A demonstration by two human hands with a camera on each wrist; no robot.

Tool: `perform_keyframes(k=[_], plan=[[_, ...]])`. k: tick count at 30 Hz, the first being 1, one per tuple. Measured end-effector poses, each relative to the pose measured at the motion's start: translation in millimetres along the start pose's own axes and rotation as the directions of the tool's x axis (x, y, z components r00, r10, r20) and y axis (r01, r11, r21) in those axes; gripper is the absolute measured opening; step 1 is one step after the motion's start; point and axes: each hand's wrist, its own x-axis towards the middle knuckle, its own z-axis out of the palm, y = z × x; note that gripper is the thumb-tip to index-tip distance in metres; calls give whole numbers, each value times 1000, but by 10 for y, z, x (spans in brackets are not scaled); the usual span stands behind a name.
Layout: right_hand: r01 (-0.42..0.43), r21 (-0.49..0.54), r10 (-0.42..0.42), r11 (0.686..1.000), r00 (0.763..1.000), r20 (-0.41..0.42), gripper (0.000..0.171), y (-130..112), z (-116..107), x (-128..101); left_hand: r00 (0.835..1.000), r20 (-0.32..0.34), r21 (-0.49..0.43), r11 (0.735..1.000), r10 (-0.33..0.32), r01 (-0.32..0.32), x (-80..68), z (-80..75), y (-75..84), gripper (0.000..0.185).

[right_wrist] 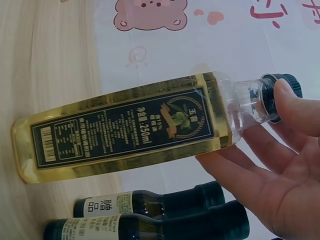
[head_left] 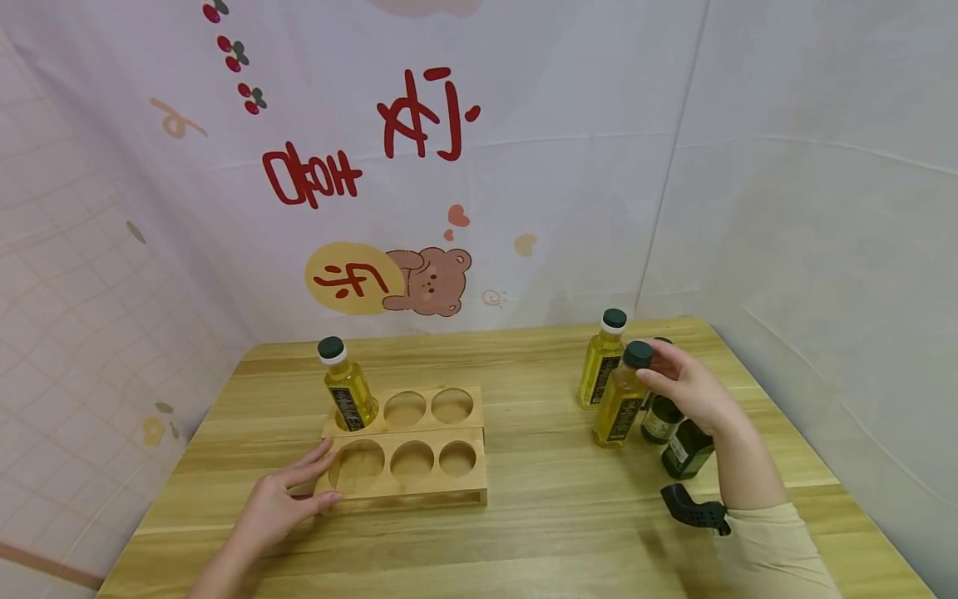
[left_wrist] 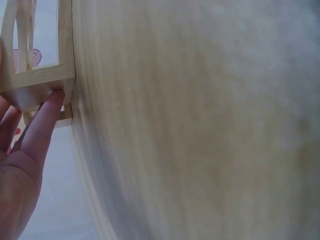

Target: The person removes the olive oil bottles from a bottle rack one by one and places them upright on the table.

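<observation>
In the head view my right hand (head_left: 692,387) holds a clear bottle of yellow oil (head_left: 621,403) by its neck and dark green cap. The right wrist view shows the thumb on the cap (right_wrist: 287,87) and the other fingers behind the neck. The bottle's black label (right_wrist: 122,127) faces that camera. My left hand (head_left: 280,503) touches the left end of a two-step bamboo rack (head_left: 400,437) with round holes, its fingers mostly straight. One straight finger (left_wrist: 42,125) presses the rack's end panel (left_wrist: 40,90). Another oil bottle (head_left: 350,395) stands in the rack's back left hole.
Behind the held bottle stands a similar oil bottle (head_left: 601,366). Dark green bottles (head_left: 687,449) with pale labels stand close to the right hand, partly covered by it. A printed cloth (head_left: 569,208) hangs behind the wooden table (head_left: 539,516).
</observation>
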Motion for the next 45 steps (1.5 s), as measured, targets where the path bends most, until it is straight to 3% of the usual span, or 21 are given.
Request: perform_keyframes(k=[12,24,32,45], plan=[[21,-48,-19,999,999,42,55,-55,-73,-18,1000,-1,-3,1000,7,-7,1,10,-16,65],[102,-199,-108,975,994,-20,52,-347,-107,14,1000,-5,-4,1000,25,-25,10,3,-1,65],[189,-332,-208,924,978,-22,42,-585,0,103,999,-17,1,999,37,-37,10,14,-35,63],[313,-317,-320,895,947,30,47,-743,326,196,999,-18,26,999,29,-28,-9,8,-7,63]])
